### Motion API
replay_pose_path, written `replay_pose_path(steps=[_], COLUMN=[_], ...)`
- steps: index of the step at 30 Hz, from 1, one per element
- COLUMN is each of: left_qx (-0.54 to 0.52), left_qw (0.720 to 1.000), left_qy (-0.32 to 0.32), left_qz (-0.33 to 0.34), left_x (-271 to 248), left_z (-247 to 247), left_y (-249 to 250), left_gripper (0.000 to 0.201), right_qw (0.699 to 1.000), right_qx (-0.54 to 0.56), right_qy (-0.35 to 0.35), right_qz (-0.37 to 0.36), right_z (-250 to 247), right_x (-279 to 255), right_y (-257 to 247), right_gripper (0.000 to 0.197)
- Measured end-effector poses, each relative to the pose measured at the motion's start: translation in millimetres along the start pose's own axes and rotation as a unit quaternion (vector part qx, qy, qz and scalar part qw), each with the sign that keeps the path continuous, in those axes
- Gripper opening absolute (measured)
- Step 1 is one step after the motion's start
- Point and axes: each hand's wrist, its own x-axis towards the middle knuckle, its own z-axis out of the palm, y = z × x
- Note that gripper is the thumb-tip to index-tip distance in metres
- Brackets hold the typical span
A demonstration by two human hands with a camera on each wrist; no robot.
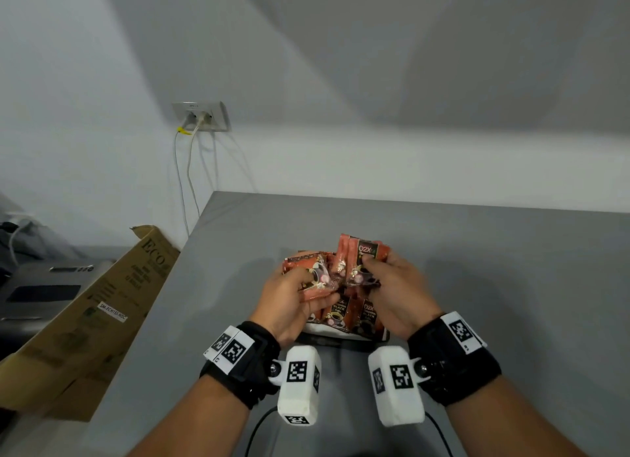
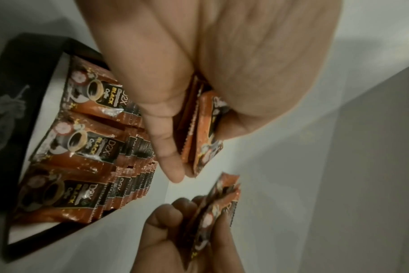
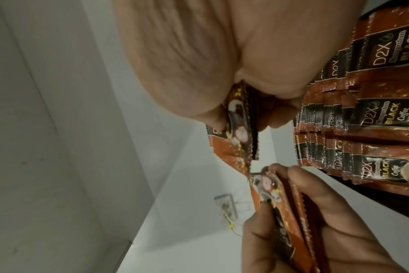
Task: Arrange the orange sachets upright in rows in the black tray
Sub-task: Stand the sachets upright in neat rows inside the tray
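Over the black tray (image 1: pixel 335 341) both hands hold small stacks of orange sachets. My left hand (image 1: pixel 306 286) grips one stack (image 1: pixel 303 264) tilted sideways, seen edge-on in the left wrist view (image 2: pixel 206 129). My right hand (image 1: pixel 371 265) pinches a second stack (image 1: pixel 368 252) more upright, thumb on its front; this stack (image 3: pixel 238 129) nearly touches the left one (image 3: pixel 283 203). Rows of sachets (image 2: pixel 91 140) stand upright in the tray (image 2: pixel 14 92), packed close (image 3: pixel 362 120). The tray's far part is hidden behind the hands.
The tray sits near the front of a grey table (image 1: pixel 494 269) against a white wall. A long cardboard box (image 1: pixel 102 306) leans at the table's left edge. A wall socket (image 1: pixel 201 115) with cables hangs behind it. Dark cables trail below my wrists.
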Motion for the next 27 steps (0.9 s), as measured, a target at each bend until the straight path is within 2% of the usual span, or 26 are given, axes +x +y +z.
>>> replay_pose_path(steps=[3,6,9,12,15,17,21,24,27], left_qx=[0.046,0.127,0.184,0.191,0.143,0.116,0.181,0.21,0.142], left_qw=[0.999,0.99,0.98,0.977,0.988,0.991,0.975,0.97,0.987], left_qy=[-0.009,-0.042,-0.072,-0.089,-0.044,-0.003,0.016,0.004,0.001], left_qz=[0.023,0.04,0.032,0.017,0.032,0.064,0.124,0.122,0.081], left_x=[1,0,-1,-3,1,3,6,5,5], left_z=[-1,-2,-3,-5,-8,-7,-9,-6,-3], left_y=[-1,-2,-1,2,0,0,5,1,-3], left_gripper=[0.032,0.038,0.036,0.038,0.042,0.038,0.046,0.046,0.039], right_qw=[0.999,0.998,0.994,0.994,0.998,0.997,0.996,0.997,0.997], right_qx=[0.029,-0.026,-0.081,-0.065,-0.038,-0.05,-0.058,-0.032,-0.047], right_qy=[-0.018,-0.051,-0.068,-0.082,-0.039,-0.043,-0.048,-0.05,-0.053], right_qz=[0.003,0.014,0.024,0.028,0.02,0.031,0.043,0.043,0.038], right_z=[-5,-3,-3,-3,-1,-1,-3,-3,0], right_x=[-1,-2,-3,-6,-8,-10,-14,-12,-10], right_y=[-2,1,1,-1,5,14,17,12,12], right_gripper=[0.021,0.02,0.022,0.025,0.024,0.025,0.027,0.025,0.025])
